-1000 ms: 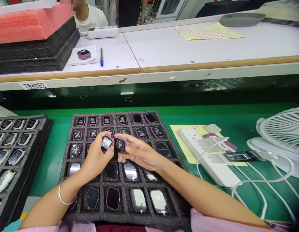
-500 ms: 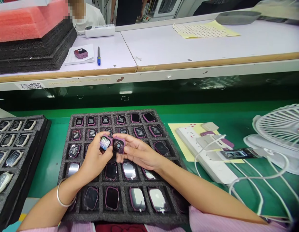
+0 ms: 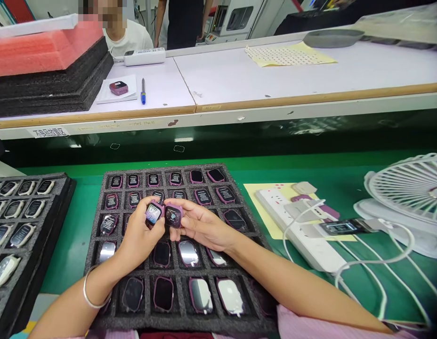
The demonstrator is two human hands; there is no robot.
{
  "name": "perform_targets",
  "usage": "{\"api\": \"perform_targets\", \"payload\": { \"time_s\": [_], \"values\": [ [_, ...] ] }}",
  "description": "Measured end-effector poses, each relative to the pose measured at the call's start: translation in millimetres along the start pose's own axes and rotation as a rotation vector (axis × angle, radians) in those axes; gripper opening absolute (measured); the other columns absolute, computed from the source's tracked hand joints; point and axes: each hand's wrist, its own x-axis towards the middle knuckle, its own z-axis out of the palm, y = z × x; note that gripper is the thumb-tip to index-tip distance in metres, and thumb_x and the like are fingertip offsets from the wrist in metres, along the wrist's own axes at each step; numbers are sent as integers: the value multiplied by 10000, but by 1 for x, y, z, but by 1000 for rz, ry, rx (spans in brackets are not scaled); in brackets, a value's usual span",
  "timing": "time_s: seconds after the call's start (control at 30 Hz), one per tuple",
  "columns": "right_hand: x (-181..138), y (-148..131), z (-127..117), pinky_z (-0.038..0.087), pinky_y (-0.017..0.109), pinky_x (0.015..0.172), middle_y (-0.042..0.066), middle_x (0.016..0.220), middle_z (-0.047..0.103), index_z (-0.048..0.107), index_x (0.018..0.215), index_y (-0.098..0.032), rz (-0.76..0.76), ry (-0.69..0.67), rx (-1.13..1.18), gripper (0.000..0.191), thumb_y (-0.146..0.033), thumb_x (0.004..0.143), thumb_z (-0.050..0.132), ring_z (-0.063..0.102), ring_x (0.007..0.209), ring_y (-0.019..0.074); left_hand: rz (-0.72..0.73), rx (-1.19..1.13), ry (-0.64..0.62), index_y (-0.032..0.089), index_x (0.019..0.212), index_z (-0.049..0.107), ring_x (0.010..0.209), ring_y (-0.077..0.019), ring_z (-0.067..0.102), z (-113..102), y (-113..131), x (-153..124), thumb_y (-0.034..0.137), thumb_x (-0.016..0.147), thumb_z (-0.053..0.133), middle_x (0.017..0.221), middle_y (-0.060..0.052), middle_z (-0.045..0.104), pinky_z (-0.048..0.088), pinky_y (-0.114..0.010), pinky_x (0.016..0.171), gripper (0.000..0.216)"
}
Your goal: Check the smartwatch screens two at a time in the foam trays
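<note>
The left hand pinches a square pink-framed smartwatch, the right hand a second pink-framed smartwatch, side by side above a grey foam tray; seemingly comparing them; setting down calls for open slots.

Here on the green bench top, a foam tray of watches is laid out, another foam tray is set alongside, and a power strip is placed on yellow paper beside a white fan.
</note>
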Motion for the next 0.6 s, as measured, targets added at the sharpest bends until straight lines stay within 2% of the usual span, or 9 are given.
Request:
{"api": "perform_targets", "payload": {
  "time_s": [0.17, 0.37, 0.53, 0.6],
  "values": [
    [0, 0, 0, 526, 281, 769, 15, 896, 701, 528, 1323, -200, -2, -5, 1, 542, -360, 866, 771, 708, 799, 134, 5, 14, 6, 192, 1194, 526, 843, -164, 623, 0, 0, -1, 217, 823, 570, 985, -38, 667, 486, -282, 773, 374],
    [0, -1, 1, 525, 296, 768, 14, 901, 698, 539, 1316, -199, -3, 4, 12, 540, -359, 859, 778, 709, 786, 139, -20, 0, -4, 196, 1199, 528, 705, -136, 585, 0, 3, -1, 233, 825, 562, 905, -13, 655, 462, -251, 654, 377],
    [-1, -1, 1, 523, 298, 761, 8, 849, 710, 528, 1329, -189, 8, 8, -4, 572, -378, 852, 782, 712, 776, 143, 11, 6, 5, 193, 1201, 534, 830, -158, 619, 0, 1, -1, 223, 820, 574, 995, -38, 669, 483, -271, 753, 384],
    [-1, -1, 1, 523, 291, 762, 10, 855, 719, 531, 1324, -191, 5, 5, 1, 564, -373, 853, 783, 715, 780, 139, 0, 2, -1, 193, 1210, 531, 803, -153, 609, 0, 0, -1, 227, 824, 573, 981, -35, 668, 480, -268, 730, 390]
  ]
}}
